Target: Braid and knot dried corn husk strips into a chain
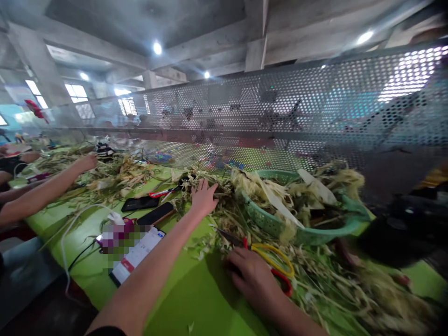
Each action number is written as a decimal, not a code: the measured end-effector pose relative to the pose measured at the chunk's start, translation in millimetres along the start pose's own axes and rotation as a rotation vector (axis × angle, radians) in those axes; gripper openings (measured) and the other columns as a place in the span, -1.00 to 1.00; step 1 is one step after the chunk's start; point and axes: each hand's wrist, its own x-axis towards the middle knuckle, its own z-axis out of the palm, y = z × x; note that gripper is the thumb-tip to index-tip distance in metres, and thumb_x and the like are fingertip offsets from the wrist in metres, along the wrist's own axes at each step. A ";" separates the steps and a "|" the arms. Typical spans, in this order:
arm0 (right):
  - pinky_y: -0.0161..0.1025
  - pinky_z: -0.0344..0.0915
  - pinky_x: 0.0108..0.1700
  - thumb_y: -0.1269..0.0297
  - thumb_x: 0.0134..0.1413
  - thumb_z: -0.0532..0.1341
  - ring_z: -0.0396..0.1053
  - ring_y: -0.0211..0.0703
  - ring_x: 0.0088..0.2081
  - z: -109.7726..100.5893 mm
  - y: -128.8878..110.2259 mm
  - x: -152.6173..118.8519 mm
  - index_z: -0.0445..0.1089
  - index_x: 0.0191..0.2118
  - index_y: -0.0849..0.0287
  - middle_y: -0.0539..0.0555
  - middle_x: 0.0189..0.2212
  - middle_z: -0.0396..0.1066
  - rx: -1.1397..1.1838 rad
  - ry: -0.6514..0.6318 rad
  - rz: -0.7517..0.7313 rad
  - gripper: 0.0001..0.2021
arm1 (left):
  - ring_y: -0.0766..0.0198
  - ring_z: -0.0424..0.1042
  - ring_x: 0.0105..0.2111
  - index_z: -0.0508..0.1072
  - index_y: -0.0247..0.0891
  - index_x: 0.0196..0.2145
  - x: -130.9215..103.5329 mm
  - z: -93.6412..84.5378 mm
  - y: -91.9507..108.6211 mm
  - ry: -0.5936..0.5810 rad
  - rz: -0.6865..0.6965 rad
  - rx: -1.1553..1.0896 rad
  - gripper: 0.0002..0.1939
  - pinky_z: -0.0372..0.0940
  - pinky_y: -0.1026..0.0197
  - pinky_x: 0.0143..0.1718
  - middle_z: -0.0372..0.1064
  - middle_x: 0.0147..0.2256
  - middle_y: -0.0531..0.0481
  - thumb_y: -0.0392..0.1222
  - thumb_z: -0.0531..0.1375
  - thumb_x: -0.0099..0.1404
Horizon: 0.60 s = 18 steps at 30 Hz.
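A left hand [204, 199] reaches forward across a bright green table [189, 294], as I watch from a distance, its fingers spread loosely over a heap of dry plant scraps [226, 193]. I see nothing clasped in it. The right hand [254, 277] is lower and nearer, fingers curled, right by scissors [275, 256] with yellow and red handles; I cannot tell whether it grips them. Their dark blades point toward the heap, which lies beneath and around the left hand and against the side of a green basket [268, 225]. Straw-coloured fibres [262, 189] spill over the basket's rim. More cut stems [325, 280] spread to the right of the scissors.

To the left, I see a phone with a lit screen [142, 254] near the left forearm, with two dark phones beyond it and a red-handled tool [161, 192] beside them. A white cable [63, 247] loops across the table. Further left, a co-worker's hand [87, 162] extends over another heap of scraps [119, 179]. A perforated metal screen [224, 107] runs behind everything.
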 end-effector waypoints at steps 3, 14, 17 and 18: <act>-0.26 0.13 -0.24 0.48 0.00 0.12 0.32 -0.13 -0.26 0.0 -0.5 -0.3 0.42 -0.31 0.16 0.06 -0.34 0.40 -0.019 0.014 -0.016 -0.83 | 0.03 -0.04 0.28 0.30 -0.09 0.13 -17.8 2.3 16.1 -0.001 0.135 -0.019 -0.54 -0.01 -0.17 0.21 0.12 0.23 -0.12 -0.08 0.08 0.26; -0.27 0.15 -0.24 0.46 0.01 0.18 0.33 -0.14 -0.28 -3.6 -6.0 -3.3 0.44 -0.29 0.16 0.06 -0.34 0.42 -0.053 0.026 -0.014 -0.86 | 0.08 0.43 -0.12 0.37 -0.11 0.04 -33.0 24.0 54.7 -0.181 0.317 0.049 -0.59 0.30 0.11 -0.07 0.36 -0.10 -0.13 -0.24 0.09 0.22; -0.27 0.15 -0.22 0.48 0.01 0.16 0.33 -0.15 -0.26 -4.8 -6.8 -4.0 0.43 -0.28 0.17 0.06 -0.33 0.42 -0.062 0.018 -0.027 -0.84 | 0.08 0.43 -0.14 0.44 -0.16 -0.08 -28.2 23.6 53.2 -0.151 0.287 0.025 -0.69 0.29 0.11 -0.08 0.37 -0.17 -0.13 -0.25 0.09 0.22; -0.27 0.15 -0.22 0.49 0.01 0.15 0.33 -0.15 -0.26 -5.0 -6.9 -4.0 0.43 -0.27 0.17 0.06 -0.32 0.42 -0.066 0.017 -0.034 -0.82 | 0.10 0.42 -0.14 0.45 -0.16 -0.10 -28.0 22.1 50.8 -0.141 0.278 0.019 -0.71 0.29 0.13 -0.08 0.37 -0.16 -0.12 -0.25 0.10 0.22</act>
